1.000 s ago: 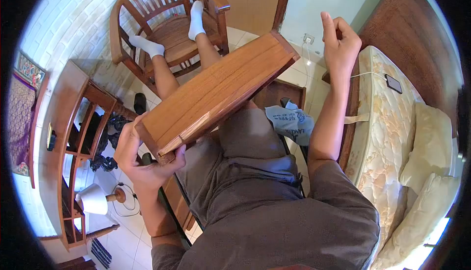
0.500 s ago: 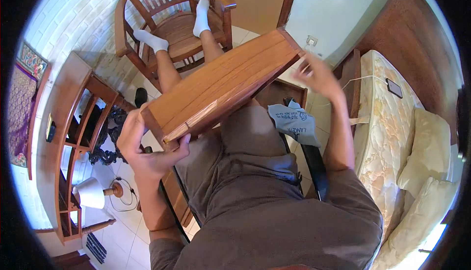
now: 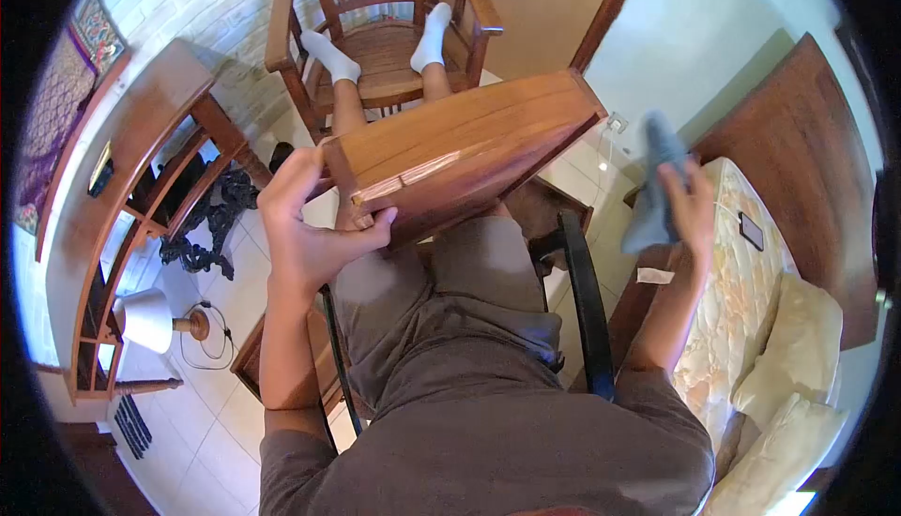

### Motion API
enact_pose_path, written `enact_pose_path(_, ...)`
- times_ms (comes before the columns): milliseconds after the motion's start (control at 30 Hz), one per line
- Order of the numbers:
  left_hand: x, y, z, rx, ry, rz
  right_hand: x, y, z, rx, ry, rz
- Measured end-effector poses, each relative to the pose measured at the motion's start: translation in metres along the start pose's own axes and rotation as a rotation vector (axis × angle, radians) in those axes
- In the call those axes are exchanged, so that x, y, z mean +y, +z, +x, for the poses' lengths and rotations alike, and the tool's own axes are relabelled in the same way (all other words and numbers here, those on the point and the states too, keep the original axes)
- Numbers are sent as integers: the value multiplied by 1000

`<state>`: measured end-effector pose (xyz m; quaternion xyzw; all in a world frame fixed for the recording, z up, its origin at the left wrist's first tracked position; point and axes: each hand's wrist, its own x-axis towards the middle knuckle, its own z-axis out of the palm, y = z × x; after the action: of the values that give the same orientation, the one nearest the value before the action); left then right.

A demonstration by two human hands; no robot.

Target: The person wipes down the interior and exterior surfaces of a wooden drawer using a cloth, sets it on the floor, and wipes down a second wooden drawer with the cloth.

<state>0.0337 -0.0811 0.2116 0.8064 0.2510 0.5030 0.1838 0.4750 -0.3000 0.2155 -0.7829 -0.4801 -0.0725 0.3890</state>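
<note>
A wooden box-like piece (image 3: 469,141), perhaps a drawer, is tilted above my lap. My left hand (image 3: 324,216) grips its near left corner, thumb in front and fingers behind. A pale, splintered strip runs along its lower edge beside my thumb. Off to the right, my right hand (image 3: 687,202) is closed on a grey-blue cloth (image 3: 657,188), raised clear of the wood and slightly blurred.
My socked feet rest on a wooden armchair (image 3: 380,56) ahead. At right is a mattress (image 3: 723,300) with a phone (image 3: 751,232) and pillows (image 3: 798,356). A shelf unit (image 3: 141,216) and a lamp (image 3: 145,321) stand left. A black armrest (image 3: 587,310) is beside my thigh.
My right hand has taken the cloth from the black armrest and lifted it to the right. The wooden piece is still in my left hand, and the view has shifted.
</note>
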Motion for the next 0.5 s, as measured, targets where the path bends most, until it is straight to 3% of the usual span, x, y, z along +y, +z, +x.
enact_pose_path(33, 0, 0, 1, 6, 7, -1, -42, -14, 5, 67, 206, 153)
enact_pose_path(67, 0, 0, 1, 5, 5, 5, -45, -11, 10, 248, 144, 402)
enact_pose_path(167, 1, -1, 1, -3, 3, 19, -106, 14, 20, 298, -179, 487)
enact_pose_path(233, 4, 0, 2, 1, 4, 23, -138, 44, 28, 171, -573, 132)
enact_pose_path(300, 5, -3, 1, -5, -2, 5, -197, 68, 7, -263, -472, 73)
enact_pose_path(333, 6, -4, 1, -10, -4, 0, -205, 96, 1, -127, -846, -3)
enact_pose_path(400, -19, -1, -4, 76, 110, -18, -240, 116, -20, -160, -981, 75)
enact_pose_path(467, -25, -7, -10, 33, -169, -122, -245, 124, -25, -193, -1065, 160)
enact_pose_path(500, -23, -8, -8, 2, -191, -106, -243, 128, -21, -169, -1101, 165)
